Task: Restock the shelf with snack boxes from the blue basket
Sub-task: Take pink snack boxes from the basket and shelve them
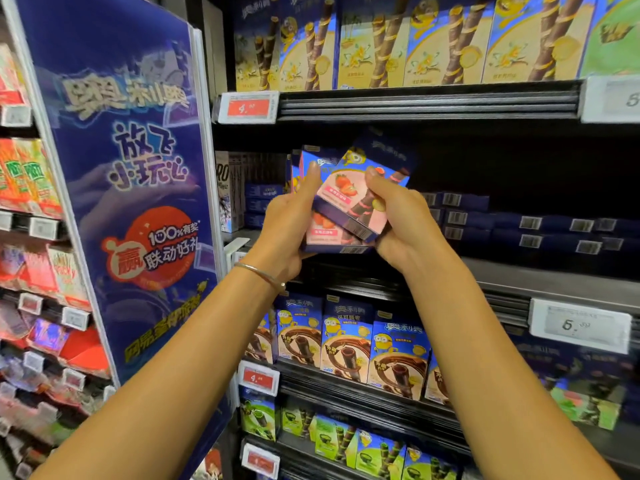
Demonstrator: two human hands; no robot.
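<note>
Both hands hold a small stack of blue and pink strawberry snack boxes [349, 199] up in front of the middle shelf [540, 271]. My left hand [289, 220] grips the stack's left side, thumb up along the edge. My right hand [398, 216] grips the tilted top box from the right, thumb on its front. More strawberry boxes [298, 168] stand just behind, at the shelf's left end. The blue basket is out of view.
Flat blue boxes [519, 226] lie stacked at the back of the dark middle shelf. Vanilla boxes [398, 43] fill the shelf above, chocolate boxes [346, 341] the one below, green boxes [346, 441] lower still. A blue promotional board [128, 174] stands to the left.
</note>
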